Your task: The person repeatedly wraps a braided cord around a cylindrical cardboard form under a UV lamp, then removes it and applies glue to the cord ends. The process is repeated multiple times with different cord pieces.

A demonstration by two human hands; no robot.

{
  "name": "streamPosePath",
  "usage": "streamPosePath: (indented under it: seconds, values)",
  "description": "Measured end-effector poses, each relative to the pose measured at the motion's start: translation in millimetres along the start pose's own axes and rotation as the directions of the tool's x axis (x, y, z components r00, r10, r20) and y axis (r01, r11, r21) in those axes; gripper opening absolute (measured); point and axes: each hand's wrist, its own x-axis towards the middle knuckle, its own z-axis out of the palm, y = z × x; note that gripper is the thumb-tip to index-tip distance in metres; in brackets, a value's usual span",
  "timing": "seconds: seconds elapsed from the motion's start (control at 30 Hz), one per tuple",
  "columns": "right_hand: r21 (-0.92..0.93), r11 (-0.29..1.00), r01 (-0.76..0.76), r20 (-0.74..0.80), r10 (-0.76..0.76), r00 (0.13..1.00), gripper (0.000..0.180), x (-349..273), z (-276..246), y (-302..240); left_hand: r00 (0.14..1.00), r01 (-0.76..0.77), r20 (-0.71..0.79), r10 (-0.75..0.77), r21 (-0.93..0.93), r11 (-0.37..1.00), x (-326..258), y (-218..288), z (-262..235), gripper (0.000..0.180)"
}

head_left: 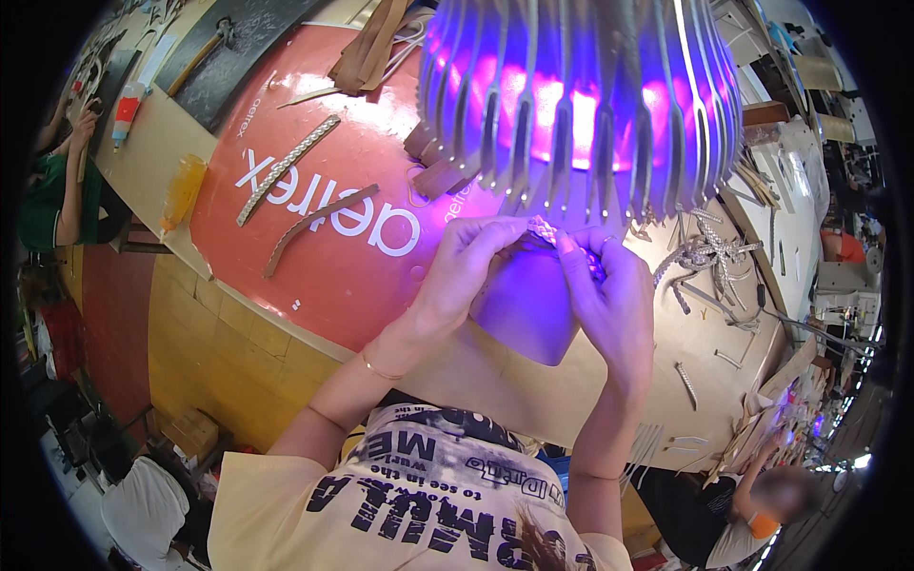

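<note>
The left forearm comes from 7 o'clock and stretches slantwise up to the left hand [465, 257], while the right forearm stands nearly upright from 6 o'clock, with the right hand [606, 287] turned inward and its fingers curled. The two hands meet just below the finned metal lamp [581, 105], which glows violet at 12 o'clock from them, and thumbs and forefingers pinch between them a small braided strip [543, 229]. From this strip, the red sheet [333, 285] lies toward 9 o'clock and the tangled braided cords [712, 253] toward 3 o'clock.
</note>
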Motion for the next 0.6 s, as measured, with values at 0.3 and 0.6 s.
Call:
streamPosePath:
  seconds: [0.3, 0.6]
  values:
    - [0.034, 0.999, -0.007, 0.000, 0.007, 1.000, 0.023, 2, 2, 4, 0.987, -0.112, -0.092, 0.130, 0.179, 0.977, 9, -7, 9, 0.016]
    - [0.425, 0.896, -0.126, 0.138, 0.074, 0.988, 0.047, 8, -11, 12, 0.982, -0.012, -0.180, 0.052, 0.214, 0.977, 15, -22, -1, 0.014]
